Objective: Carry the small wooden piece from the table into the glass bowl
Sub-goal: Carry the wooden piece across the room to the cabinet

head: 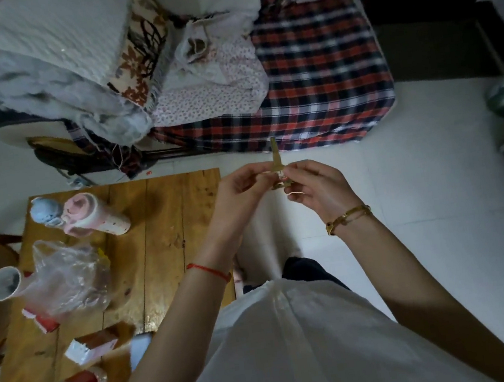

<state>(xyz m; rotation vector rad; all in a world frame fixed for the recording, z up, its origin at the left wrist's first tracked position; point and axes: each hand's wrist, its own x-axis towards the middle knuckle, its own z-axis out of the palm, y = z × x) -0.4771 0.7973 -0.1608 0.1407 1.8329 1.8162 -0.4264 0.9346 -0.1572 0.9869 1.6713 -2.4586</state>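
Head view: both hands were raised together over the white floor, off the right edge of the table [170, 232]. Left hand [241, 189] and right hand [314, 189] each pinched the small wooden piece [276, 159] between fingertips, grip clamped on it from both sides. One thin strip of the piece stood upright above the grip. Left of the grip, on the table: pink bottle [98, 214], blue bottle [44, 210], crumpled plastic bag [64, 277]. Beyond the grip lay a plaid blanket [320, 87].
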